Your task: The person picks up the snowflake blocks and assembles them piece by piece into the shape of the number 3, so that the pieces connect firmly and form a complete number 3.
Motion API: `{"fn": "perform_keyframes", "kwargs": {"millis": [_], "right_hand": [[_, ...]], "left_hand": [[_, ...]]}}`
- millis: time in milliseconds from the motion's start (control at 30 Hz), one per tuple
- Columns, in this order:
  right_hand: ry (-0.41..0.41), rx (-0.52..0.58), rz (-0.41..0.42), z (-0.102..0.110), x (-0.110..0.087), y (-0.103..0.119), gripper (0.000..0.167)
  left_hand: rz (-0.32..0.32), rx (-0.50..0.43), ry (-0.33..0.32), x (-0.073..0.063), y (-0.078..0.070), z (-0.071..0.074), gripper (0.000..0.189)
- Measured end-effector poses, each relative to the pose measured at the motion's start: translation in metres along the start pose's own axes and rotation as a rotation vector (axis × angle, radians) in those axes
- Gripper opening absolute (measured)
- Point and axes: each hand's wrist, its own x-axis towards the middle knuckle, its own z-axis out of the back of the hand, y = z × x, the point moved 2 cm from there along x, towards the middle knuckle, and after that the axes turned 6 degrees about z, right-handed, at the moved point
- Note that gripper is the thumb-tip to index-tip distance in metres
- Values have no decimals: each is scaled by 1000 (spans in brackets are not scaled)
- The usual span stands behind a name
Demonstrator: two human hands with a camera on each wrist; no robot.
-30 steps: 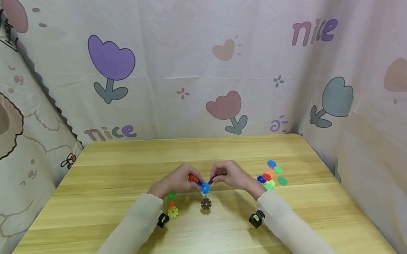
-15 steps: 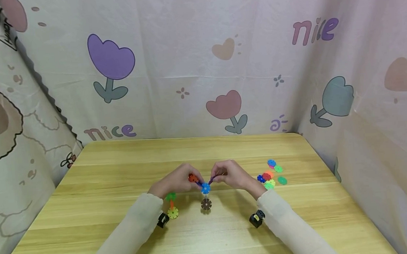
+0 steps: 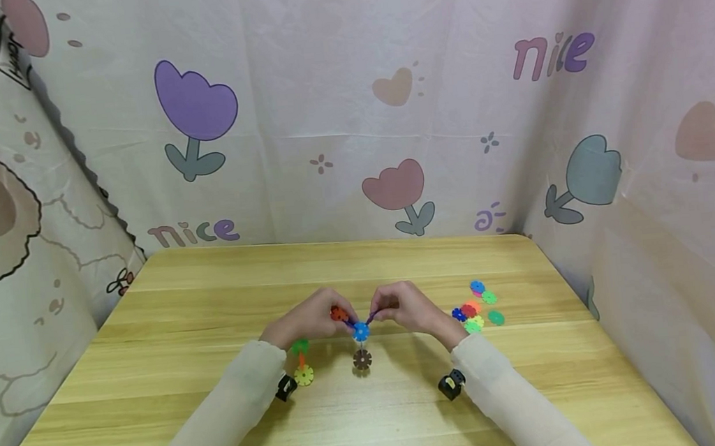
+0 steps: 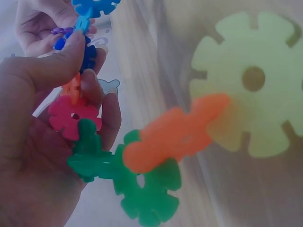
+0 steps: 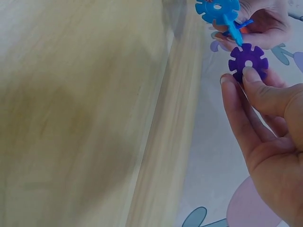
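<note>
Beyond your left fingers (image 3: pixel 338 297) and off to their left, low on the back cloth (image 3: pixel 306 206), you can read the word "nice" (image 3: pixel 194 233). A second "nice" (image 3: pixel 554 55) stands higher on that cloth, well to the right of your right fingers (image 3: pixel 388 292). Far left of both, high on the side cloth (image 3: pixel 13 327), you have slanted black lettering (image 3: pixel 14 54), too unclear to read.

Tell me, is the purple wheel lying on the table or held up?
Held up: in the right wrist view, the right hand pinches the purple wheel.
</note>
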Motion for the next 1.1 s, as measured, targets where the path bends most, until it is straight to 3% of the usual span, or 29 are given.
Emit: {"fn": "perform_keyframes", "kwargs": {"millis": [333, 533, 800, 1100], "right_hand": [[6, 44, 0, -4, 1, -2, 8], [-6, -23, 57, -6, 3, -1, 10], [-20, -162, 165, -8, 3, 3, 13], [-75, -29, 126, -8, 1, -3, 11]], "left_hand": [[28, 24, -26, 1, 0, -3, 9], [38, 29, -42, 1, -2, -6, 11], [4, 3, -48, 3, 0, -8, 13], [0, -17, -55, 3, -3, -4, 14]]}}
